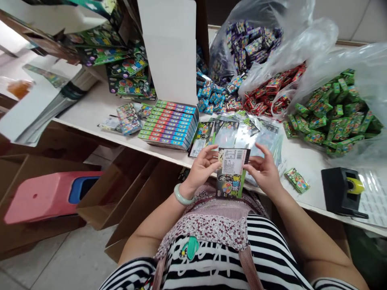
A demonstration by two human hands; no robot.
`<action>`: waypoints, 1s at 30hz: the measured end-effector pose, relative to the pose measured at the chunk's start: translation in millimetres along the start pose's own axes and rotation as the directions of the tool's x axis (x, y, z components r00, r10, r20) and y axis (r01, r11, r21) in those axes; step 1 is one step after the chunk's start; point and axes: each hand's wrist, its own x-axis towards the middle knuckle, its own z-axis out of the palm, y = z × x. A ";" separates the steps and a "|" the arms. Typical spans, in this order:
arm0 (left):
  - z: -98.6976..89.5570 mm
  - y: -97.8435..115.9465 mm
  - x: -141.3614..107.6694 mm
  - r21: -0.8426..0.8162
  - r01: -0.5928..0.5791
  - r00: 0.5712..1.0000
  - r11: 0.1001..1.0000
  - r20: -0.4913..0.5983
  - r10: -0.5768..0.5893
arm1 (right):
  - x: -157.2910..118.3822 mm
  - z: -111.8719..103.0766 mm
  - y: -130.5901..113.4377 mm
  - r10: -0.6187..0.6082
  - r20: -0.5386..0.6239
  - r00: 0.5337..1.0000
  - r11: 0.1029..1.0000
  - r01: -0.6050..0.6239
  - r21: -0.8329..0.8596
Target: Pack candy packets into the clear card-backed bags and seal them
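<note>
Held upright in front of my apron is a printed card [231, 171] with a white label panel and barcode at its top and green and black artwork below. My left hand [205, 165] pinches its left edge between thumb and fingers. On the opposite edge, my right hand [263, 169] grips it the same way. Just beyond my hands lies a pile of clear plastic bags with printed headers [236, 135]. Left of that pile stands an open display box [167, 125] packed with rows of small coloured candy boxes, its white lid raised.
Plastic bags hold purple boxes [254, 44], red boxes [272, 90] and green boxes [335, 112]; blue boxes [210, 94] lie loose. A black tape dispenser [340, 189] stands at right, near one small packet [297, 180]. Cardboard cartons [105, 189] and a pink stool [45, 197] are below left.
</note>
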 end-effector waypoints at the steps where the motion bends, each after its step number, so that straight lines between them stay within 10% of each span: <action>1: -1.9 2.3 -0.6 -0.010 -0.015 0.999 1.000 0.039 0.016 | -2.2 0.7 0.4 -0.016 0.021 1.000 1.000 0.016 -0.017; 7: -5.8 19.7 -7.1 0.124 -0.036 0.983 0.992 0.181 0.013 | -16.2 -5.8 -11.3 -0.015 0.177 0.984 0.995 0.031 -0.091; 13: 10.2 47.7 -6.8 0.222 -0.194 0.981 0.956 0.056 0.186 | -8.5 -10.4 -46.3 -0.181 0.125 0.976 0.958 0.203 -0.200; 19: 10.1 57.5 6.8 0.028 0.013 0.999 1.000 0.049 -0.014 | 5.6 -7.6 -52.3 -0.111 0.084 0.990 0.994 0.112 -0.007; 26: 10.9 59.5 5.0 0.167 -0.172 0.984 0.971 0.062 0.164 | 7.6 -8.3 -59.7 -0.305 0.241 0.921 0.909 0.358 -0.216; 30: 16.2 62.0 10.4 0.165 -0.108 0.994 0.980 0.044 0.102 | 17.0 -2.8 -71.5 -0.226 0.229 0.947 0.948 0.268 -0.173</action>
